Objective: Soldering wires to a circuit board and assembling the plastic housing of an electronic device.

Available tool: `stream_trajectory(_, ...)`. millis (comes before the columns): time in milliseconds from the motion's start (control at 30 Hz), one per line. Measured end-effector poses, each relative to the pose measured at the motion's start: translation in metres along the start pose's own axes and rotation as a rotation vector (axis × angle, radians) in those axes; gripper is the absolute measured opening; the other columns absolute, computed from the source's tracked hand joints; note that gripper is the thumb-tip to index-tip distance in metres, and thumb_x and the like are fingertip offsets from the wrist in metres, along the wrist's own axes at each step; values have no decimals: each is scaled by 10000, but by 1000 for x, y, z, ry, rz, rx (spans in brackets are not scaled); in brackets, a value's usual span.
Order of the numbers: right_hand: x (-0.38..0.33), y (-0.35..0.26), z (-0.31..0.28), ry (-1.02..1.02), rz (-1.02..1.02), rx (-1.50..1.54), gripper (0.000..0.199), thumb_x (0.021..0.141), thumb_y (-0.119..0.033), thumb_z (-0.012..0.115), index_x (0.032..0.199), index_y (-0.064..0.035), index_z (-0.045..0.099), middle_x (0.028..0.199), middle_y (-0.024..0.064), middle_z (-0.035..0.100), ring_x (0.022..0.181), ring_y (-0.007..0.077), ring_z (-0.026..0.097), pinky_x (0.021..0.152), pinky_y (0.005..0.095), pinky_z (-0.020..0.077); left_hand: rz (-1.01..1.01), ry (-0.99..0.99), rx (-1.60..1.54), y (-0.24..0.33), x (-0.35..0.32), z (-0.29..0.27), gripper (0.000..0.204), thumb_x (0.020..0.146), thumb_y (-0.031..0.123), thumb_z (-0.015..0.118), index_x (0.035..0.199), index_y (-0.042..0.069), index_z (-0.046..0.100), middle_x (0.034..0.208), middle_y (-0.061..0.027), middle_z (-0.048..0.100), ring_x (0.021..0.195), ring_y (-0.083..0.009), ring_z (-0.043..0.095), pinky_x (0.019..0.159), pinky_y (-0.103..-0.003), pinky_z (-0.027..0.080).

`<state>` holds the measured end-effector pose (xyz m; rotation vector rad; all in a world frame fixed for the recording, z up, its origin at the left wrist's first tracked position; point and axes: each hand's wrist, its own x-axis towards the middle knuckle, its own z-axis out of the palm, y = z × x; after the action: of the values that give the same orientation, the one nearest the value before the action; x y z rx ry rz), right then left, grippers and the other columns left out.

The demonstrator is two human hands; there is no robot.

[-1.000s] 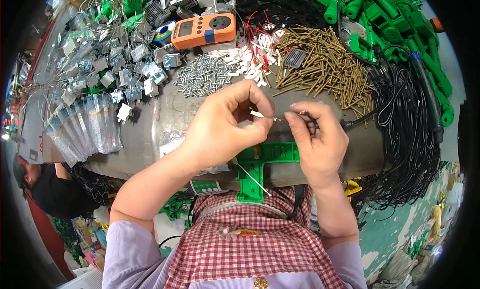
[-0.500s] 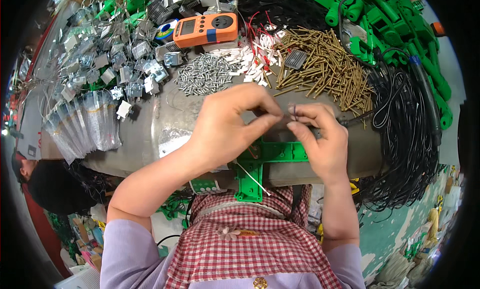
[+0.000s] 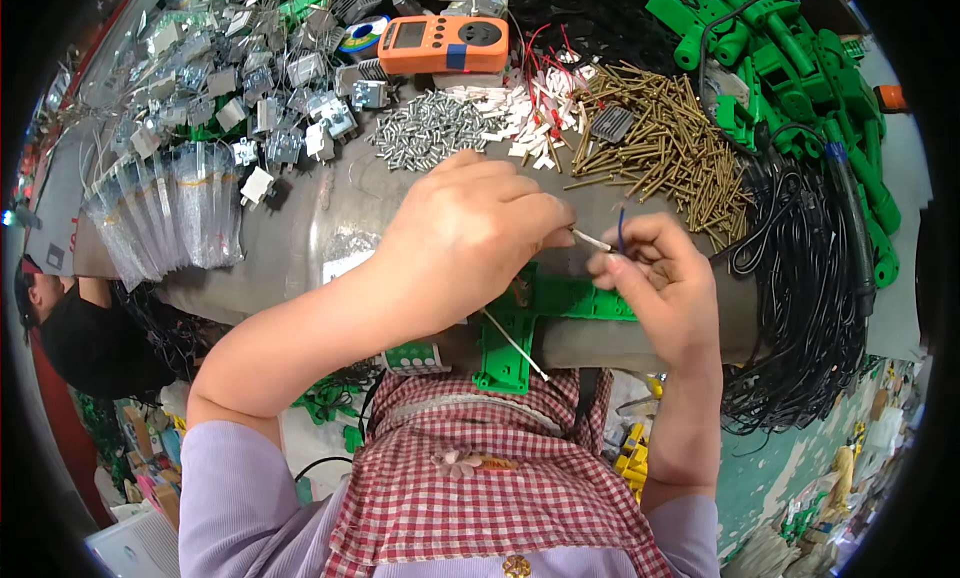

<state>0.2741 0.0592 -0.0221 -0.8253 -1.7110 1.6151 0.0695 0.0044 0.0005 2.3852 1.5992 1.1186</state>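
Note:
Over the bench, my left hand (image 3: 465,238) pinches one end of a short white wire (image 3: 590,239) between thumb and forefinger. The wire's other end meets the fingertips of my right hand (image 3: 665,288), which is closed around it and a thin blue wire (image 3: 621,228) that sticks upward. How the two wires meet is too small to tell. Beneath my hands lies a T-shaped green plastic housing (image 3: 505,358), partly hidden by them. Another white wire (image 3: 517,346) runs out from under my left hand across the housing.
Beyond my hands are piles of silver screws (image 3: 430,133), white sleeves (image 3: 548,113) and long brass screws (image 3: 665,138). An orange meter (image 3: 445,46) sits behind them. Metal parts (image 3: 265,113) fill the left; black cables (image 3: 800,278) and green housings (image 3: 790,53) crowd the right. A person (image 3: 95,343) is at far left.
The white wire and the upright blue wire now show clearly between my fingertips. My right hand has moved slightly right and down, and the view has shifted a little.

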Motion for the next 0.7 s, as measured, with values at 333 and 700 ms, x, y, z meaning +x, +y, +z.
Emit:
stream_trajectory(333,1,-7,0,-198,-71,-572,144,829,6,585,966,3,629,866,56,605,708,110,577,649,233,462,-89,-1073,-297,26,-75,-66,215,691,180,702,884,91,674,814,-55,622,804,-257,623,683,-382,533)
stream_trajectory(700,11,5,40,-99,85,-397,84,795,-36,686,863,10,667,740,36,604,643,68,548,582,223,434,-314,101,-303,21,-96,9,142,798,59,671,937,60,699,860,-56,603,795,-208,593,683,-299,480)
